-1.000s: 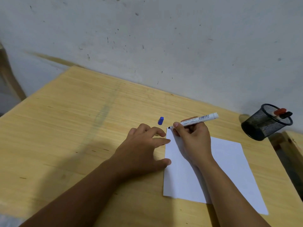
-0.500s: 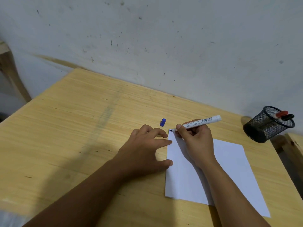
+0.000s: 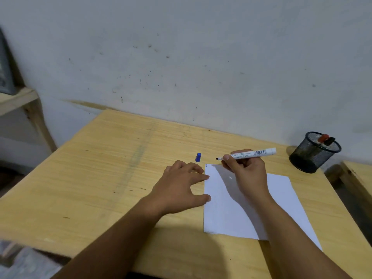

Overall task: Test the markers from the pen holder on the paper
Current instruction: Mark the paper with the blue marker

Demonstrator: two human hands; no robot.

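Note:
A white sheet of paper (image 3: 225,210) lies on the wooden table (image 3: 104,178). My right hand (image 3: 246,170) grips an uncapped white marker (image 3: 253,153), its dark tip lifted just past the paper's far left corner, where a short mark shows. My left hand (image 3: 181,186) rests flat on the table, fingers spread, fingertips touching the paper's left edge. The marker's blue cap (image 3: 198,157) lies on the table beyond my left hand. A black mesh pen holder (image 3: 314,152) stands at the far right with a red-capped and a black-capped marker (image 3: 325,139) in it.
A grey wall runs right behind the table's far edge. A wooden shelf (image 3: 18,99) stands to the left, and another wooden surface (image 3: 360,172) sits beyond a gap to the right of the table.
The marker's tip has lifted off the paper's corner, leaving a short mark there. My left hand has stayed put. The view has shifted, showing more of the wall.

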